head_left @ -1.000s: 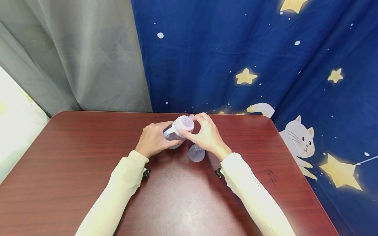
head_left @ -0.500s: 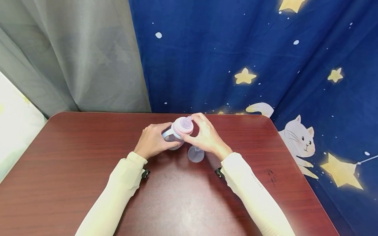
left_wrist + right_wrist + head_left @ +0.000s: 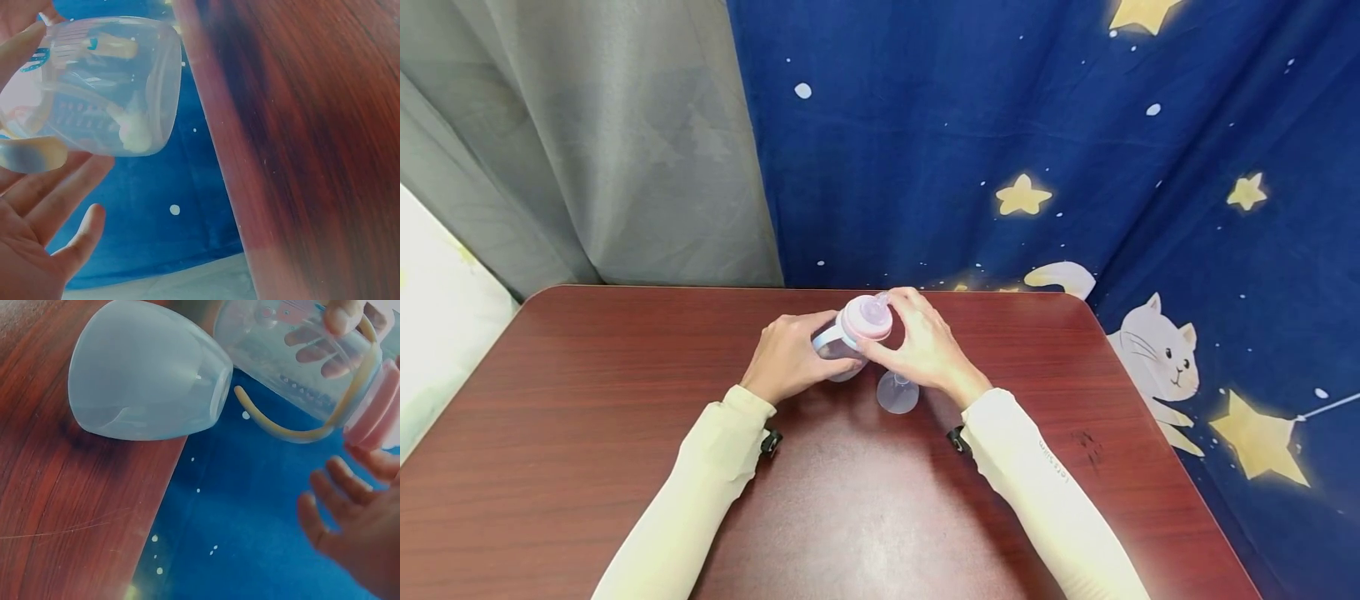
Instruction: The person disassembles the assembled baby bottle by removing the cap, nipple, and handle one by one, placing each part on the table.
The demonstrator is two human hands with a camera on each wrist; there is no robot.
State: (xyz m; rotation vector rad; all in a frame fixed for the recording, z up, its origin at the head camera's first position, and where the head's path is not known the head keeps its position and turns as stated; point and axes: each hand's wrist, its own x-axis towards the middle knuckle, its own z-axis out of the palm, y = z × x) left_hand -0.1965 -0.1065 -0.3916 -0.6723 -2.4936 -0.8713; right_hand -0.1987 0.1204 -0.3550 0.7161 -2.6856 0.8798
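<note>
Between both hands in the head view, a clear baby bottle [image 3: 835, 351] with a pink collar [image 3: 876, 332] and translucent nipple [image 3: 874, 311] leans toward the right. My left hand [image 3: 786, 354] grips the bottle's body near its curved handle [image 3: 827, 337], which also shows in the right wrist view. At the top, my right hand [image 3: 925, 346] holds the collar between thumb and fingers, its fingertips by the nipple. In the left wrist view, something pale shows inside the bottle [image 3: 134, 128]. A clear dome-shaped cap [image 3: 140, 375] stands on the table just below the right hand.
The reddish-brown wooden table [image 3: 625, 400] ends at a rounded far edge. Behind it hang a grey curtain [image 3: 647, 150] and a blue curtain [image 3: 925, 125] printed with stars and a cat. Dark scuffs [image 3: 1086, 446] mark the table at right.
The bottle has shifted and turned very slightly, with both hands staying on it. The cap has kept its place on the table.
</note>
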